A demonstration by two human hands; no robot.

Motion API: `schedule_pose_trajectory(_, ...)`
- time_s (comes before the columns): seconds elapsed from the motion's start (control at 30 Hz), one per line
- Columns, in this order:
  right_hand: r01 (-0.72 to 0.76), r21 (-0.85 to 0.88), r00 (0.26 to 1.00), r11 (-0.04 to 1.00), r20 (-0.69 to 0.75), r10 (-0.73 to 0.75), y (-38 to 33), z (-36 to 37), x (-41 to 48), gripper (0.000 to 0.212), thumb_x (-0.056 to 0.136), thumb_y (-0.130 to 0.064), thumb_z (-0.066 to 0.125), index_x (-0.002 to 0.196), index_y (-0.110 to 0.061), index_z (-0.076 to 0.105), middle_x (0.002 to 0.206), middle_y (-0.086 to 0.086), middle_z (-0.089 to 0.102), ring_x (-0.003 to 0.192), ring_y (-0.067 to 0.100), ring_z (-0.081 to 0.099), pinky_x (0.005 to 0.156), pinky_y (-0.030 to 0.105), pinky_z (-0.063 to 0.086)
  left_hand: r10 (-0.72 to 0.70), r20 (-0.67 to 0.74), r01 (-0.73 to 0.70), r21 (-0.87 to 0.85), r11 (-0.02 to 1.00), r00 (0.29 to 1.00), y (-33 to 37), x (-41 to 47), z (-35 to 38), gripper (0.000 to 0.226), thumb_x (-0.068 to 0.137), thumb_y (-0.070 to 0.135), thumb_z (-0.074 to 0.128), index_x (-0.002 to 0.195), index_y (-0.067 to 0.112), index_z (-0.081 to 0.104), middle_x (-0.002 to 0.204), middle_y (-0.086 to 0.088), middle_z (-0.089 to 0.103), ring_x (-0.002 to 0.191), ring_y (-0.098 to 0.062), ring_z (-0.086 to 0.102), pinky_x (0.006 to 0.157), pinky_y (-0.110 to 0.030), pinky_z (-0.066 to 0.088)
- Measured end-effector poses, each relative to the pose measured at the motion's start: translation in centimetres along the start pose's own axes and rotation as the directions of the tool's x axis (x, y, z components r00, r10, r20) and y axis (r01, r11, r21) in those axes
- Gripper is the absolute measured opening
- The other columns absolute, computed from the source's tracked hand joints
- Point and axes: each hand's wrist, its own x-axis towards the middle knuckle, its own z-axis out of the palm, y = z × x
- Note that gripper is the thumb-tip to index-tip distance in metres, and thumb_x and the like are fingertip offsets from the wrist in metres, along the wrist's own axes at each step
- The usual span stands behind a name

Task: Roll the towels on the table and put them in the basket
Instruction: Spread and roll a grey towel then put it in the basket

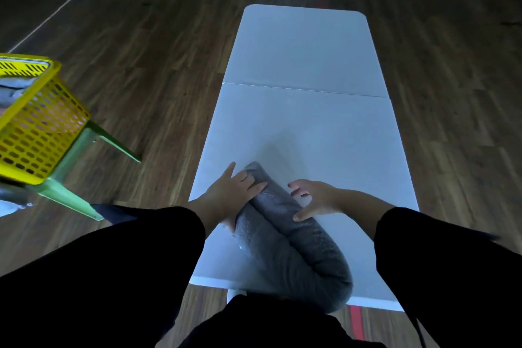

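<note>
Rolled grey towel (285, 234) diagonal on white table (305, 127), yellow basket (36, 133) well apart

The rolled grey terry-cloth towel (296, 237) is a rough, matt pile — soft-looking against the long white plastic table (305, 133), smooth with a dull sheen. The yellow perforated plastic basket (36, 127) and green plastic stool (73, 155) look hard and slick, above dark wood-grain floorboards (169, 37) with a faint gloss.

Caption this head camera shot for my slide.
Left hand and right hand on a rolled grey towel, white table; yellow basket on green stool.
</note>
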Motion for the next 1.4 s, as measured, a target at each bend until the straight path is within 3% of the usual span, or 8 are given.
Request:
schedule_pose_trajectory(0.1, -0.011, -0.060, 1.000, 0.998, -0.013, 0.010, 0.3, -0.9, -0.5, 0.078, 0.077, -0.037, 0.080, 0.143, -0.029, 0.039, 0.137, -0.004, 0.047, 0.126, 0.015, 0.043, 0.103, 0.031, 0.036, 0.041, -0.098, -0.036, 0.049, 0.998, 0.994, 0.7, 1.2, -0.3, 0.111, 0.052, 0.075, 0.065, 0.137, 0.012, 0.035, 0.139, -0.010, 0.037, 0.137, -0.031, 0.025, 0.117, -0.057, 0.005)
schedule_pose_trajectory(0.23, 0.014, -0.134, 0.987, 0.991, -0.157, -0.035, 0.4, -3.1, -1.4, 0.064, 0.081, -0.040, 0.075, 0.137, -0.029, 0.047, 0.135, -0.004, 0.049, 0.124, 0.015, 0.045, 0.102, 0.029, 0.036, -0.187, 0.030, 0.189, -0.242, 0.952, 0.982, 2.9, 1.9, -0.7, 0.106, 0.052, 0.072, 0.062, 0.135, 0.013, 0.035, 0.134, -0.006, 0.049, 0.128, -0.027, 0.042, 0.117, -0.051, 0.014)
schedule_pose_trajectory(0.4, -0.094, -0.445, 0.991, 0.891, -0.127, 0.041, 2.0, -4.3, -2.8, 0.123, 0.048, -0.071, 0.078, 0.148, -0.049, 0.010, 0.157, -0.006, 0.020, 0.144, 0.027, 0.022, 0.113, 0.051, 0.028, -0.410, 0.130, 0.425, -0.418, 0.803, 0.903, 5.0, 2.5, -1.1, 0.112, 0.050, 0.080, 0.060, 0.137, 0.017, 0.028, 0.119, -0.005, 0.056, 0.108, -0.027, 0.052, 0.096, -0.045, 0.036)
schedule_pose_trajectory(0.53, -0.124, -0.624, 0.987, 0.771, -0.156, 0.032, 4.1, -3.5, -3.4, 0.149, 0.037, -0.065, 0.085, 0.143, -0.052, -0.020, 0.160, 0.003, 0.001, 0.146, 0.032, 0.006, 0.110, 0.062, 0.022, -0.419, 0.178, 0.450, -0.471, 0.758, 0.891, 5.2, 2.6, -1.4, 0.108, 0.055, 0.062, 0.070, 0.141, 0.022, 0.017, 0.114, -0.006, 0.056, 0.106, -0.028, 0.052, 0.103, -0.049, 0.036)
schedule_pose_trajectory(0.77, -0.023, -0.741, 0.963, 0.671, -0.196, -0.183, 3.3, -3.2, -1.8, 0.122, 0.053, -0.049, 0.074, 0.146, -0.041, -0.004, 0.126, 0.000, 0.045, 0.109, 0.026, 0.045, 0.086, 0.044, 0.042, -0.519, 0.170, 0.499, -0.625, 0.601, 0.837, 4.6, 0.0, -0.8, 0.076, 0.054, 0.032, 0.066, 0.123, 0.036, 0.033, 0.088, 0.000, 0.051, 0.079, -0.024, 0.054, 0.064, -0.034, 0.051)
schedule_pose_trajectory(1.03, 0.159, -0.793, 0.939, 0.588, -0.063, -0.339, -7.9, 0.4, 3.1, 0.117, 0.051, -0.051, 0.073, 0.145, -0.038, 0.004, 0.120, 0.001, 0.043, 0.104, 0.029, 0.046, 0.079, 0.042, 0.040, -0.722, 0.212, 0.684, -0.570, 0.456, 0.658, -0.1, -10.3, 2.9, 0.065, 0.046, 0.038, 0.065, 0.107, 0.038, 0.042, 0.096, 0.006, 0.059, 0.086, -0.028, 0.061, 0.064, -0.032, 0.050)
schedule_pose_trajectory(1.23, 0.236, -0.872, 0.866, 0.430, -0.012, -0.500, -21.8, 5.3, 6.9, 0.087, 0.047, -0.045, 0.072, 0.122, -0.030, 0.032, 0.113, 0.001, 0.042, 0.105, 0.028, 0.047, 0.076, 0.040, 0.039, -0.845, 0.141, 0.750, -0.550, 0.366, 0.516, -5.9, -22.1, 6.6, 0.058, 0.047, 0.048, 0.068, 0.097, 0.034, 0.043, 0.099, 0.007, 0.059, 0.088, -0.026, 0.062, 0.064, -0.029, 0.048)
schedule_pose_trajectory(1.4, 0.337, -0.879, 0.789, 0.336, 0.069, -0.610, -35.3, 11.2, 11.3, 0.096, 0.047, -0.053, 0.075, 0.128, -0.030, 0.030, 0.124, -0.001, 0.043, 0.118, 0.028, 0.044, 0.087, 0.048, 0.044, -0.907, 0.153, 0.815, -0.515, 0.265, 0.392, -12.5, -33.8, 11.0, 0.060, 0.046, 0.054, 0.066, 0.097, 0.033, 0.043, 0.093, 0.008, 0.060, 0.089, -0.025, 0.060, 0.070, -0.035, 0.053)
